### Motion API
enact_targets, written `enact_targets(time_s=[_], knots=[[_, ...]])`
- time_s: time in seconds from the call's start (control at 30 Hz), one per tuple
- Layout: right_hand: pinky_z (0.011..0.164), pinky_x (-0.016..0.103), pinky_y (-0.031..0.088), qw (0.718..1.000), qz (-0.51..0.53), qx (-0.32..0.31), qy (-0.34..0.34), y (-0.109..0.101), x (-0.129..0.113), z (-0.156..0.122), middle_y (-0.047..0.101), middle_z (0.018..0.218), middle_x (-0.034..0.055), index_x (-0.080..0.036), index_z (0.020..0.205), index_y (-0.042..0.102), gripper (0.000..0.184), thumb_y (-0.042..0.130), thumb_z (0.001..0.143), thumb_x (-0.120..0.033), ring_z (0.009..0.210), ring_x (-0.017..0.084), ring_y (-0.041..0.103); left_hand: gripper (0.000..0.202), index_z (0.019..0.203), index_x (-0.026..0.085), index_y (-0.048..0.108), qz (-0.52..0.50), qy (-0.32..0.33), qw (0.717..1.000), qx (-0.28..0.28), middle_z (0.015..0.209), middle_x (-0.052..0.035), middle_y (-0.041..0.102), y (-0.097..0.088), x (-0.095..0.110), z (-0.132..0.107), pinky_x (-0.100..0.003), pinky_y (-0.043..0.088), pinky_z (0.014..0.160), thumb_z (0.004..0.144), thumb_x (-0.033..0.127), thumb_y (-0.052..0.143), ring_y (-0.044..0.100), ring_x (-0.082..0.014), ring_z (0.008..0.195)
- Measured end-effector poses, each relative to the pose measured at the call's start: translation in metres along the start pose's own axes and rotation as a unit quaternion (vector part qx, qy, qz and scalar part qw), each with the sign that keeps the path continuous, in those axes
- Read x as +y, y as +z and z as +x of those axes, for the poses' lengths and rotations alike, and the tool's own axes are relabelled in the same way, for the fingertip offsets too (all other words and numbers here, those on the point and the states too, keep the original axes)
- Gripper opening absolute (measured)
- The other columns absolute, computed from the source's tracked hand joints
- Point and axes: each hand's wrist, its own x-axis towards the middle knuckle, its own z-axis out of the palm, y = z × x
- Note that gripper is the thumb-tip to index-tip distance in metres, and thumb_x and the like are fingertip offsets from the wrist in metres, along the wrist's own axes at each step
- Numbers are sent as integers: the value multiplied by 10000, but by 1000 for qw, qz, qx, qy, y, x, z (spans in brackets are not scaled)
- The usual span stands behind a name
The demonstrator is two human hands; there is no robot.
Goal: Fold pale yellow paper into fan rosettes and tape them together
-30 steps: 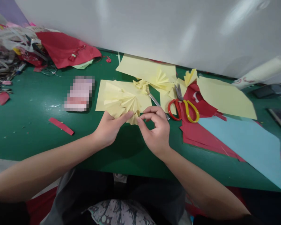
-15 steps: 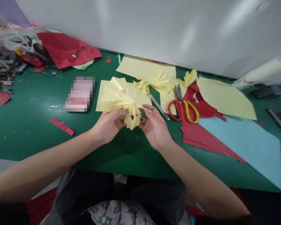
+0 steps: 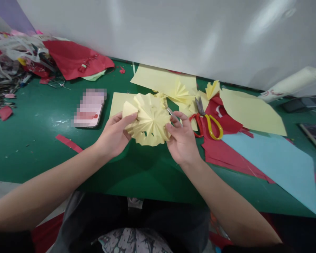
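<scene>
A pleated yellow paper piece is held between the two grips, raised just over the counter. Its left edge is pinched by the left grip, with the thumb laid on top; its right edge is grasped by the right grip between thumb and fingers. Far to the left of the left grip, white plastic and coloured scraps are heaped; whether they are contained in a bag cannot be told. The piece is opened into a rough disc, with folds radiated from its centre, a scalloped rim and small openings pierced below the middle. A flat yellow sheet is partly covered beyond the left grip. Red-and-yellow-handled scissors are placed just right of the right grip, and a phone is set left of the left grip.
</scene>
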Motion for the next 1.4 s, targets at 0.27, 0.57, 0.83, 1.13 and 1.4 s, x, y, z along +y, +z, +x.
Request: enact_targets(time_s=[0.27, 0.57, 0.83, 1.13, 1.4], knots=[[688, 247, 495, 976, -109, -10, -188, -2, 1, -3, 543, 932, -25, -291, 877, 517, 234, 640, 683, -244, 768, 84, 562, 460, 1057, 319, 447, 72, 57, 995, 43, 871, 39, 553, -4, 2, 1, -230, 451, 622, 662, 196, 646, 566, -100, 725], [617, 229, 507, 967, -147, -18, -209, 3, -1, -12, 593, 892, -37, -274, 865, 555, 183, 625, 714, -197, 677, 68, 585, 537, 1076, 292, 486, 309, 203, 928, -50, 1273, -23, 398, 0, 0, -9, -259, 447, 797, 599, 166, 699, 385, -230, 1186], [597, 227, 512, 941, -204, -61, -264, 2, -4, -19, 611, 844, -17, -255, 763, 625, 106, 606, 730, -156, 736, 91, 598, 290, 1011, 210, 546, 366, 283, 885, -47, 1050, -54, 573, -1, -3, -10, -277, 468, 818, 731, 152, 592, 543, -175, 1001], [722, 251, 526, 947, -152, -75, -274, 3, -1, -15, 451, 1070, 5, -285, 905, 519, 257, 643, 699, -193, 982, 129, 533, 225, 955, 179, 496, 434, 354, 828, -19, 707, 28, 583, -4, -3, -10, -121, 419, 425, 749, 161, 584, 536, -39, 507], [430, 162, 415, 960, -164, -59, -217, 3, -2, -17, 463, 730, -52, -285, 918, 381, 252, 570, 764, -222, 639, 66, 529, 149, 866, 196, 439, 424, 319, 848, 12, 551, 67, 516, -4, -2, -11, -135, 295, 323, 781, 225, 557, 443, -34, 373]])
